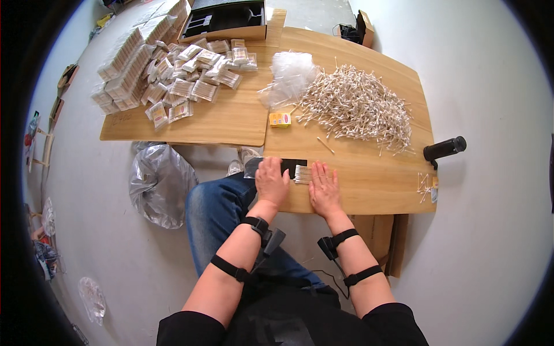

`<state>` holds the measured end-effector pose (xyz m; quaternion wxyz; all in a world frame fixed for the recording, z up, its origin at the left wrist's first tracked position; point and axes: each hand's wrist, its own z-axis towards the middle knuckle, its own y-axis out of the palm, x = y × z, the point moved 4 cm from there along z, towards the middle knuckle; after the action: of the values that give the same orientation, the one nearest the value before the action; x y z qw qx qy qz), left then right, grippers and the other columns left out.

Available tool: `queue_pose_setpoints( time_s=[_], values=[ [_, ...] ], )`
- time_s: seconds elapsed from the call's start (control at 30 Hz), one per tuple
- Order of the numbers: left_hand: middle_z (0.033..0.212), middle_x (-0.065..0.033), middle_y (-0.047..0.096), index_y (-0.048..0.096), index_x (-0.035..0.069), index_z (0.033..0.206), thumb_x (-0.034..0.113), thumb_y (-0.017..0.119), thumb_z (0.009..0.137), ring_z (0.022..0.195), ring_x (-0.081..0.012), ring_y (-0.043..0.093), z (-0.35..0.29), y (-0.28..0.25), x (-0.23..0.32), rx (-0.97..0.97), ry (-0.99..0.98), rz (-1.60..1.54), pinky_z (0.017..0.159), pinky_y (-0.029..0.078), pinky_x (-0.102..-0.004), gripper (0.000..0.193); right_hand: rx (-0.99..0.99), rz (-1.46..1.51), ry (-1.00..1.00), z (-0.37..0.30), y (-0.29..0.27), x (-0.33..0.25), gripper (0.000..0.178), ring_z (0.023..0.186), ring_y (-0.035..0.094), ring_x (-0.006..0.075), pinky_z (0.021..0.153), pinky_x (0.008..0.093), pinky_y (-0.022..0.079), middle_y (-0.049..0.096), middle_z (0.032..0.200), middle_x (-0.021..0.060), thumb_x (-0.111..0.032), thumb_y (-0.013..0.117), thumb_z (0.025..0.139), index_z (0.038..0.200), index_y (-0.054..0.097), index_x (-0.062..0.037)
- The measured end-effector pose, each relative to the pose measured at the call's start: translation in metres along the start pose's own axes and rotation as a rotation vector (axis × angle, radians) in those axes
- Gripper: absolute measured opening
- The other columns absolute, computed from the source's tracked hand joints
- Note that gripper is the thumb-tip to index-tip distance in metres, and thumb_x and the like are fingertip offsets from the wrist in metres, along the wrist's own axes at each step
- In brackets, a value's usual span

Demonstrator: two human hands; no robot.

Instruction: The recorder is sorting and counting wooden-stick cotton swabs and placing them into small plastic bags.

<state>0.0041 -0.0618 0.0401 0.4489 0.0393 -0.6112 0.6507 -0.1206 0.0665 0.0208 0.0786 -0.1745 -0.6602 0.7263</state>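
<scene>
Seen from the wearer's head, the left of two side-by-side fisheye cameras looks steeply down and forward, upright and unmirrored. The black shirt [277, 316] lies nearest the lens, at the near edge; the forearms [216, 288] reach away from it, putting the left hand [272, 184] and right hand [325, 190] near the middle of the view. Beyond them the table [369, 179] stretches to the far side, seen from above at a slant. The wide lens also takes in floor [144, 277] to left and right, bending straight edges toward the dark rim.
</scene>
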Motion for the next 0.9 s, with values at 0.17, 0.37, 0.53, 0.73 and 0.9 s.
queue_pose_setpoints(
  time_s=[0.17, 0.37, 0.53, 0.73, 0.9],
  values=[
    [0.103, -0.0145, 0.057, 0.055, 0.002, 0.104, 0.018, 0.070, 0.079, 0.101, -0.0340, 0.057, 0.006, -0.006, -0.019, -0.145, -0.023, 0.177, 0.085, 0.051, -0.0438, 0.033, -0.021, -0.003, 0.021, 0.003, -0.002, -0.004, 0.061, 0.147, 0.029, 0.0280, 0.120, 0.0520, 0.015, 0.030, 0.159, 0.0114, -0.028, 0.045, 0.099, 0.153, 0.029, -0.0058],
    [0.093, -0.0165, 0.064, 0.059, 0.002, 0.091, 0.016, 0.065, 0.081, 0.088, -0.0347, 0.064, 0.014, 0.009, -0.026, -0.282, 0.012, 0.265, 0.077, 0.055, -0.0431, 0.018, -0.023, 0.016, -0.043, 0.017, 0.000, -0.020, 0.061, 0.146, 0.031, 0.0285, 0.120, 0.0531, 0.016, 0.033, 0.158, 0.0119, -0.025, 0.047, 0.098, 0.154, 0.029, -0.0061],
    [0.088, -0.0186, 0.064, 0.057, 0.001, 0.084, 0.013, 0.061, 0.083, 0.083, -0.0370, 0.063, 0.010, 0.000, -0.038, -0.189, 0.120, 0.099, 0.074, 0.053, -0.0460, 0.013, -0.016, 0.056, -0.076, 0.030, 0.008, -0.039, 0.061, 0.147, 0.031, 0.0254, 0.120, 0.0527, 0.015, 0.034, 0.158, 0.0086, -0.029, 0.046, 0.098, 0.153, 0.032, -0.0074],
    [0.081, -0.0191, 0.061, 0.055, 0.002, 0.080, 0.012, 0.060, 0.085, 0.078, -0.0395, 0.061, 0.011, -0.001, -0.037, -0.107, 0.194, -0.059, 0.070, 0.050, -0.0491, 0.012, -0.006, 0.051, -0.070, 0.039, 0.013, -0.051, 0.061, 0.146, 0.032, 0.0244, 0.121, 0.0521, 0.015, 0.037, 0.157, 0.0084, -0.029, 0.048, 0.096, 0.152, 0.034, -0.0080],
    [0.079, -0.0191, 0.059, 0.056, 0.003, 0.081, 0.015, 0.059, 0.088, 0.075, -0.0393, 0.059, 0.018, 0.000, -0.038, -0.198, 0.159, -0.052, 0.067, 0.048, -0.0476, 0.014, -0.047, 0.108, -0.087, 0.050, 0.018, -0.047, 0.060, 0.147, 0.031, 0.0248, 0.122, 0.0495, 0.014, 0.036, 0.157, 0.0097, -0.022, 0.043, 0.094, 0.151, 0.034, -0.0049]
  ],
)
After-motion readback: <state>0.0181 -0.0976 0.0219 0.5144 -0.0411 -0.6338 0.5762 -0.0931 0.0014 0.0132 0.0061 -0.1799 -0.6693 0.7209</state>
